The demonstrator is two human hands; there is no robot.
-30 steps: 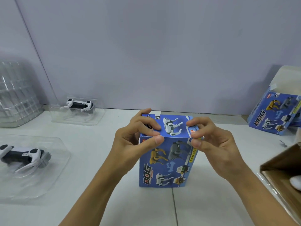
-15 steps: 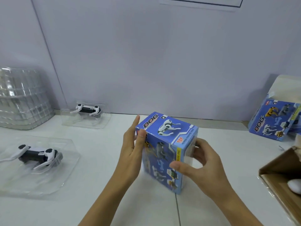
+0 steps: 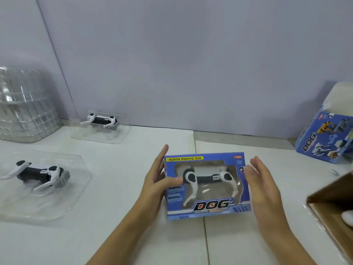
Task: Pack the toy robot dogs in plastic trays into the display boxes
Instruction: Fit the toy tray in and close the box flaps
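Head view: packed display box (image 3: 207, 185) sat window-up between both hands, long axis running left-right. Left hand (image 3: 155, 185) gripped its left end, thumb over the front; right hand (image 3: 264, 190) hovered spread, just beside the right end.

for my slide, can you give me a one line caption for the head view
Left hand holds a packed display box, right hand open beside it; two trayed toy dogs wait.

A display box (image 3: 207, 185) sits between the left hand (image 3: 158, 180) and right hand (image 3: 262, 185); two trayed dogs (image 3: 39, 173) (image 3: 102, 121) lie left of the left hand, another box (image 3: 324, 138) right.
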